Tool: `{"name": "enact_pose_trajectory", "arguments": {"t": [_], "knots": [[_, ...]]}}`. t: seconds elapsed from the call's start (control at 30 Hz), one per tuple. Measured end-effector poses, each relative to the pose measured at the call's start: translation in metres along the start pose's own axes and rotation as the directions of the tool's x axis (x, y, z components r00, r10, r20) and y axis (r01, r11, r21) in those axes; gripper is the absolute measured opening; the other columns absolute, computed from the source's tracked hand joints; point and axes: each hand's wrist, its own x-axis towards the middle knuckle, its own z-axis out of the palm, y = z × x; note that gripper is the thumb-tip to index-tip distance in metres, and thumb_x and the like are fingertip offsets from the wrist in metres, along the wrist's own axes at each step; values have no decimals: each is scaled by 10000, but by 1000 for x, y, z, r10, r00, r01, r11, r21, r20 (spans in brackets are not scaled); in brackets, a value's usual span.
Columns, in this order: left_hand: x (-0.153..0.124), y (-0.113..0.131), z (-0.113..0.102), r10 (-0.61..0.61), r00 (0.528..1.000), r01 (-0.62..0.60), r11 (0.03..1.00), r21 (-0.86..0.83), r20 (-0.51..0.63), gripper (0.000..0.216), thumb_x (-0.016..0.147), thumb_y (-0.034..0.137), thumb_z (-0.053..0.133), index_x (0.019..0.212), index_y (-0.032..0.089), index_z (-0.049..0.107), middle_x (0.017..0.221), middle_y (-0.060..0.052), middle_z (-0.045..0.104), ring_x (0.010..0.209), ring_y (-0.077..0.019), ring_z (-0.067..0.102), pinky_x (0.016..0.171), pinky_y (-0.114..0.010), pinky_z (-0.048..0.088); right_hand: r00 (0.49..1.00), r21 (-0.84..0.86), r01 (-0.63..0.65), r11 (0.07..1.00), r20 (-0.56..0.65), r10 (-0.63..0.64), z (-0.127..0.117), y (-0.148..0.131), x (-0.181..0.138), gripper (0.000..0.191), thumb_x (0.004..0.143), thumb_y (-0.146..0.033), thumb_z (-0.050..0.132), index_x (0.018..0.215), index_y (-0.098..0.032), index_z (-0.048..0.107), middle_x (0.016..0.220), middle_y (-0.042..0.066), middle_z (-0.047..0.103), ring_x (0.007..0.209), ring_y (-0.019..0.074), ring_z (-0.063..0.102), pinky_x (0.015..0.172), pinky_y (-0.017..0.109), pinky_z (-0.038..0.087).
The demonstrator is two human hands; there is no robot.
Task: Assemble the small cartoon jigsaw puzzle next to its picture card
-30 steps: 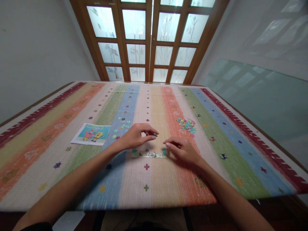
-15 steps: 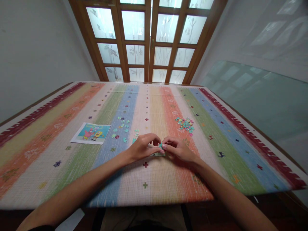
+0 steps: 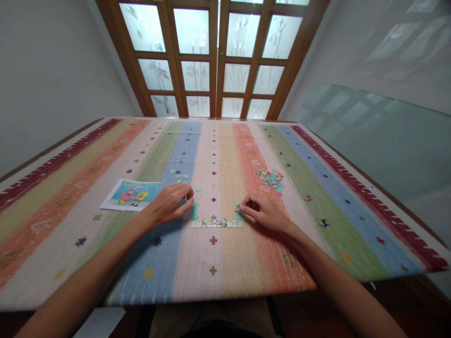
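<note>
parting from the right hand [image 3: 261, 211], curled at a teal piece [image 3: 238, 207] on the right end of the puzzle [image 3: 216, 224], the left hand [image 3: 172, 202] is now by the left end, so both sides look begun; whether either hand's fingers clamp anything, i cannot tell.

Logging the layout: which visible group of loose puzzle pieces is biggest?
The dense, multicoloured pile beyond the right hand; the visible groups near the left hand are smaller and sparser.
</note>
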Motion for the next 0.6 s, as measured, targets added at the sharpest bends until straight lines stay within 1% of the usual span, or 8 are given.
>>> {"name": "enact_pose_trajectory", "arguments": {"t": [0.1,0.17,0.27,0.33,0.47,0.6], "knots": [[-13,-12,-4,-15,998,12,999,52,54,276,1019,322,388,872,187,578,806,-58,617,727,-211,569,750,-369,489,998,6,-25,1000,-49,26,2,4,1,199,929,-353,599,817,-195,641,790,49,665,701,172,569,656,303,428],[-20,-19,-2,-21,996,14,996,83,84,325,1032,359,379,933,170,625,825,-78,641,762,-234,595,768,-392,502,998,10,-24,1000,-60,25,3,6,2,187,922,-338,600,807,-197,645,796,50,667,713,177,575,676,312,435],[-27,-24,4,-35,993,24,995,96,110,370,1020,455,445,1101,164,659,907,-99,688,839,-265,631,812,-420,519,999,-14,-14,1000,-29,14,1,7,2,181,919,-338,605,813,-201,659,808,51,672,738,185,581,707,324,442],[-30,-25,8,-41,992,29,995,98,122,387,1006,483,480,1168,178,656,960,-105,702,889,-277,642,842,-431,524,1000,-41,0,999,0,0,-1,5,2,199,931,-345,598,803,-205,661,810,53,673,751,189,583,724,331,443],[-30,-24,11,-45,988,29,993,111,149,380,1013,465,458,1149,179,670,955,-106,694,894,-278,645,842,-425,527,999,-77,32,997,41,-29,-2,3,2,228,960,-339,571,782,-217,646,808,52,668,761,193,584,727,335,439],[-31,-24,10,-66,986,48,992,118,152,376,1018,460,441,1135,185,670,915,-88,679,853,-259,635,831,-411,524,1000,-101,13,995,26,-11,-1,4,2,216,965,-330,569,803,-209,644,807,54,660,748,192,577,711,331,435]]}}
